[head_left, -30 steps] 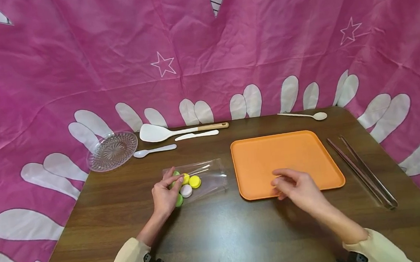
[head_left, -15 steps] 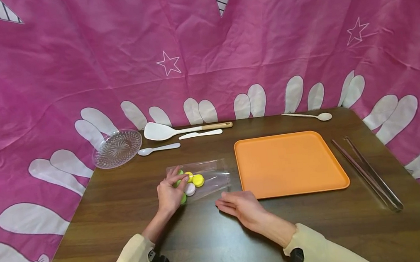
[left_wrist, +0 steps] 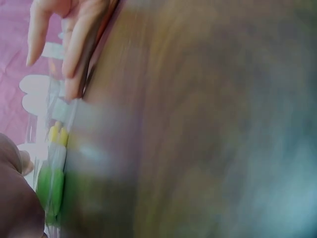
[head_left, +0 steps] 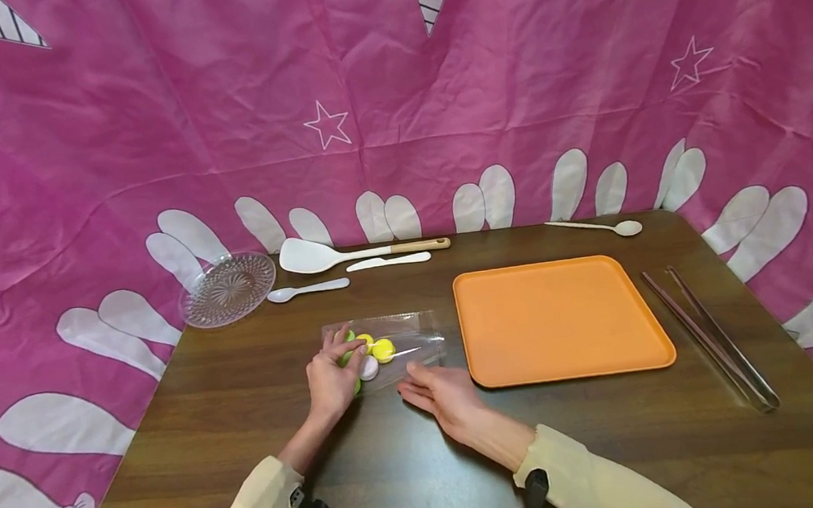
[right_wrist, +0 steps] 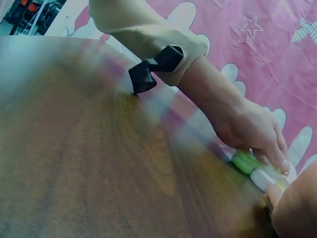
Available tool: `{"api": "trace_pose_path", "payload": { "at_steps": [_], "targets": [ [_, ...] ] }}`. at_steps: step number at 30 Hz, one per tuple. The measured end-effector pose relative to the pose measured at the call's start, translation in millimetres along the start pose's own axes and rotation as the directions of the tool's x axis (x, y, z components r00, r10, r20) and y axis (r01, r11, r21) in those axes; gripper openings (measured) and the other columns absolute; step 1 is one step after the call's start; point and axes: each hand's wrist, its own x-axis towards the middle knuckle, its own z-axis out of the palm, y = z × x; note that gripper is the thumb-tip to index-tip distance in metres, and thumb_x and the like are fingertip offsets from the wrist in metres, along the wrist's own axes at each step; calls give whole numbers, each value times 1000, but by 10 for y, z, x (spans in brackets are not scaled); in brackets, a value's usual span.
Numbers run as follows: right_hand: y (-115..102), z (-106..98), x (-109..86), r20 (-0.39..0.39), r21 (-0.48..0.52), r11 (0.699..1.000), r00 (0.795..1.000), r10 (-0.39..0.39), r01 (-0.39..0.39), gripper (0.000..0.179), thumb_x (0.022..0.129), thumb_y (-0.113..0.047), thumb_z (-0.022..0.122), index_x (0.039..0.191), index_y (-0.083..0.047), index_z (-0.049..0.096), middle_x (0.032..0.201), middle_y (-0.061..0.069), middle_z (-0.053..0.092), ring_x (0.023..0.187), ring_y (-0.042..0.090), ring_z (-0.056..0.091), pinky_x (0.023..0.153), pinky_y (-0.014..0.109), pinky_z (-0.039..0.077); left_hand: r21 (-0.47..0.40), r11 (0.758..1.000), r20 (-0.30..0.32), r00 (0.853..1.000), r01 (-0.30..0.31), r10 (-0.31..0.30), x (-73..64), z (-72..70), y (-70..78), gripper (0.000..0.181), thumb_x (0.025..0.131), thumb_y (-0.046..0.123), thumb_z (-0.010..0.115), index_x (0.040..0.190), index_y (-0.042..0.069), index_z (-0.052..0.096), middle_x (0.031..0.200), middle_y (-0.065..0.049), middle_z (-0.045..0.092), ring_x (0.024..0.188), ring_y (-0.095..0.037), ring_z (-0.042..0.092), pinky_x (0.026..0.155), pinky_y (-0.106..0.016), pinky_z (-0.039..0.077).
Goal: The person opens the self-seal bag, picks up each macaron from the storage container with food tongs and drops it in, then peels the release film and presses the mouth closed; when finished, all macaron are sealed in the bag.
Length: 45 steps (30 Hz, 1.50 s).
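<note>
A clear plastic bag (head_left: 414,344) lies on the table, with macarons in its left half. The yellow macaron (head_left: 383,350) and white macaron (head_left: 368,368) show plainly; the green macarons (right_wrist: 244,162) are partly covered by my left hand (head_left: 332,377). Thumb and index finger of that hand pinch the bag's film over the macarons. My right hand (head_left: 448,399) is at the bag's near right edge, its fingers nearly straight and the thumb apart from them. In the left wrist view the fingertips (left_wrist: 74,87) of the right hand reach the edge of the bag.
An orange tray (head_left: 565,321) stands right of the bag, with metal tongs (head_left: 712,340) beyond it. Along the back lie a white spatula (head_left: 308,256), a white knife (head_left: 389,261), a white spoon (head_left: 308,290) and a wooden spoon (head_left: 625,227). A clear plate (head_left: 228,290) sits back left.
My right hand has moved left from over the orange tray to the bag's near right edge. The left hand stays at the bag, and the head view has shifted slightly.
</note>
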Motion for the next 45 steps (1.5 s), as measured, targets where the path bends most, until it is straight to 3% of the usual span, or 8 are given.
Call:
{"api": "trace_pose_path", "payload": {
  "at_steps": [9,20,25,30,34,38,40,45],
  "targets": [
    [55,37,132,-66,-21,999,997,-50,49,43,99,-6,63,127,22,46,116,36,61,104,38,67,91,43,54,23,1000,-45,999,19,-18,-90,57,80,12,83,1,79,95,0,79,125,-23,64,131,-47,46,108,-59,35],
    [125,24,155,-83,19,996,993,-83,85,31,96,9,51,122,24,46,108,33,66,99,31,69,90,43,54,59,998,-61,998,38,-34,-162,95,145,16,82,2,79,97,0,79,128,-26,61,131,-49,45,107,-60,36],
    [130,16,160,-101,59,993,991,-92,98,33,101,9,47,130,23,42,111,30,65,98,28,69,91,44,53,55,996,-53,996,70,-68,-196,84,171,20,84,4,78,103,0,78,132,-27,58,133,-48,43,109,-59,34],
    [125,16,139,-110,73,992,990,-93,102,39,102,8,45,137,23,37,119,36,61,104,32,67,93,44,52,50,995,-42,995,90,-88,-190,42,174,25,86,7,75,109,-2,75,134,-27,57,134,-45,44,110,-56,34],
    [117,-3,96,-96,73,992,991,-92,99,39,103,7,44,139,22,36,128,38,55,115,39,61,94,44,52,48,996,-55,996,80,-77,-120,-10,173,31,87,7,73,116,-5,71,134,-27,57,134,-42,45,110,-54,35],
    [125,-23,56,-90,73,991,991,-102,108,39,103,7,44,139,21,36,130,37,54,118,41,59,94,43,52,68,998,-65,998,6,-2,27,-42,166,32,88,6,71,118,-6,70,131,-25,60,126,-42,53,105,-55,40],
    [130,-28,47,-95,83,989,989,-110,118,40,103,7,44,140,20,36,130,38,54,117,41,60,94,43,52,77,996,-48,998,-42,45,123,-38,177,29,88,5,69,115,-5,71,127,-23,64,98,-41,68,89,-55,50],
    [142,-28,36,-118,113,986,987,-111,124,42,102,8,45,142,18,37,134,40,49,112,38,63,93,43,52,79,991,63,992,-110,106,420,22,232,19,90,3,67,105,-4,75,102,-15,74,66,-30,69,67,-47,55]
  ]
}}
